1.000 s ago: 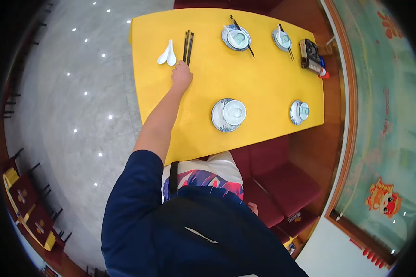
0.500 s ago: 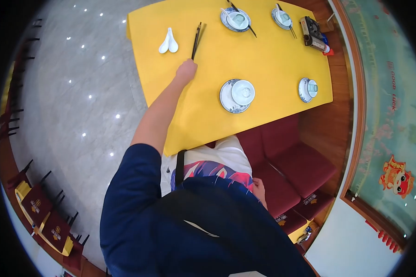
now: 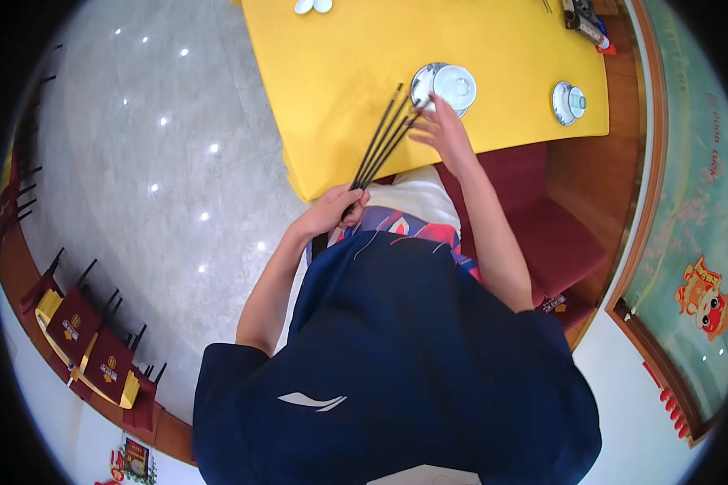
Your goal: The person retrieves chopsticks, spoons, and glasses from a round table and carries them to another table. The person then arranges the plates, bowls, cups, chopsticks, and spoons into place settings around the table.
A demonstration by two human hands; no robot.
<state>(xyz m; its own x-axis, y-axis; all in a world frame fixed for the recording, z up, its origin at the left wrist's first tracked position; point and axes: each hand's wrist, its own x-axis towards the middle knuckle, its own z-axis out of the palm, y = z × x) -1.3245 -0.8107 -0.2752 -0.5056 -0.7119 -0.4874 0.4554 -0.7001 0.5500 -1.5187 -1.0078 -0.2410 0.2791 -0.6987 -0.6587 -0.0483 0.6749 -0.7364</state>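
Observation:
My left hand [image 3: 344, 207] is closed around the lower ends of several black chopsticks [image 3: 377, 147], which fan out upward over the front edge of the yellow table [image 3: 323, 89]. My right hand [image 3: 445, 133] has its fingers spread beside the upper ends of the chopsticks. It is in front of a bowl [image 3: 455, 86] on a blue-patterned plate [image 3: 422, 79]. Whether its fingertips touch a chopstick cannot be made out. Two white spoons [image 3: 313, 6] lie at the top edge of the view.
A smaller plate with a bowl and glass [image 3: 575, 103] stands at the table's right. A portable stove [image 3: 584, 23] is at the back right. Dark red seats [image 3: 554, 234] line the near side. Chairs [image 3: 89, 339] stand at the far left.
My left hand has drawn back from the table toward my body with the chopsticks, which are now fanned out. My right hand has risen from my lap to near their tips. The view has shifted.

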